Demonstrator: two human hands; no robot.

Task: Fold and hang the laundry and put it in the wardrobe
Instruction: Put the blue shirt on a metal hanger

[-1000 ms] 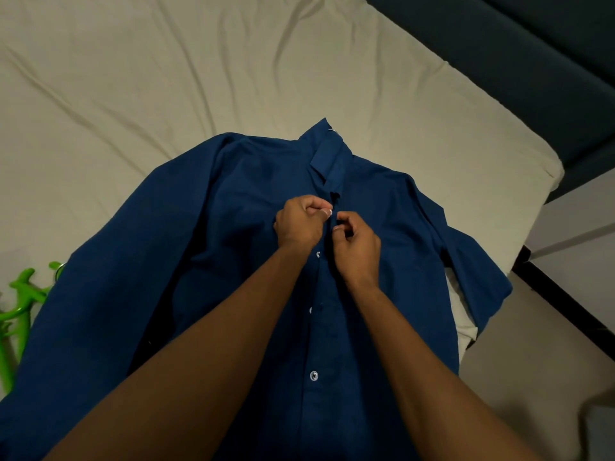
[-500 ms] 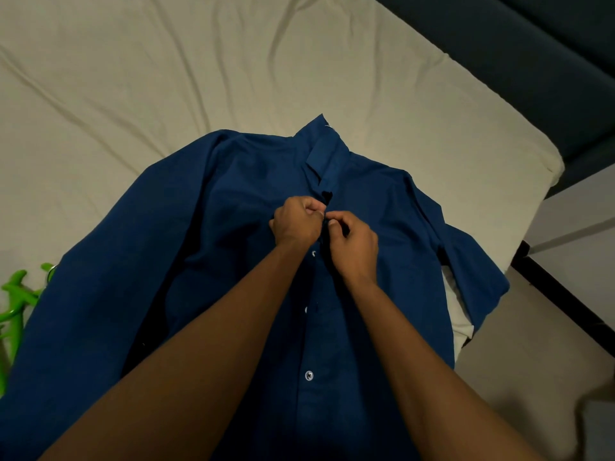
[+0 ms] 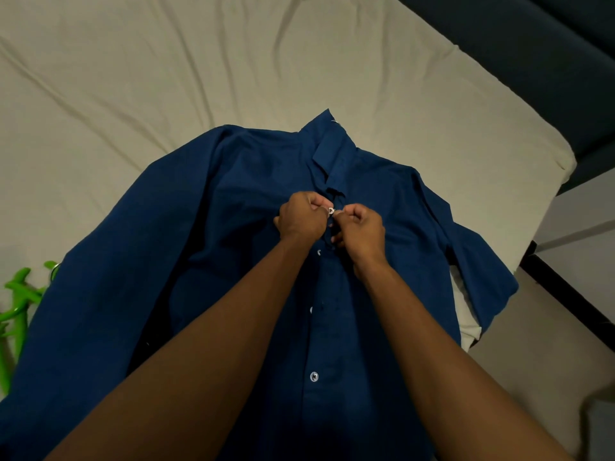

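blue shirt: flat on the bed sheet, collar far. change: top button, hidden half a second ago, now shows between the fingertips, so buttoning is nearly finished. left hand and right hand: curled, each pinching the placket beside the button. green hanger near left.

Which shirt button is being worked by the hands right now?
The topmost visible button, just below the collar, pinched between the left hand and right hand. The other buttons lie untouched lower down the placket.
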